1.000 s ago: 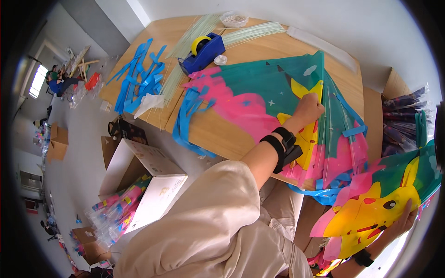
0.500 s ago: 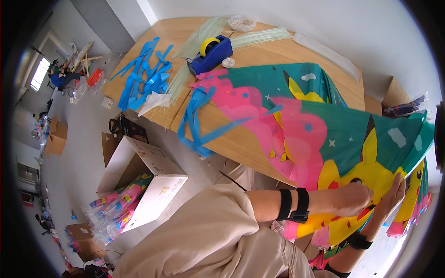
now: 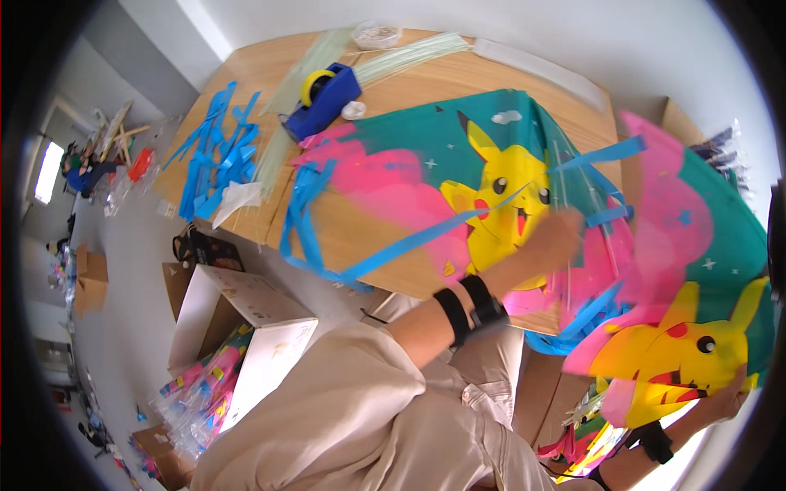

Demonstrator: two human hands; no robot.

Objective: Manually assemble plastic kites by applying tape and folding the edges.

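My right hand [image 3: 725, 403] grips the lower edge of a printed fabric kite [image 3: 708, 237] at the right. This kite is green and pink with a yellow cartoon figure, and it hangs partly folded beyond the table. My left hand [image 3: 561, 241] is smeared by motion, so its fingers cannot be read. It is over a second kite [image 3: 499, 192] of the same print, which lies on the table. A long blue ribbon [image 3: 409, 245] runs from the table's front edge up across that second kite, passing above my left hand.
On the wooden table [image 3: 360, 237] are a blue tape dispenser [image 3: 323, 102], blue strips [image 3: 217, 155], thin pale rods [image 3: 417, 56] and a clear bowl [image 3: 377, 34]. An open carton [image 3: 262, 352] with bagged colourful pieces stands on the floor at left. More blue ribbon [image 3: 585, 323] hangs at the table's right.
The held kite has swung right, off the table, with my right hand moving right and down. My left hand has come away from it, moving left and up. The view has shifted somewhat.
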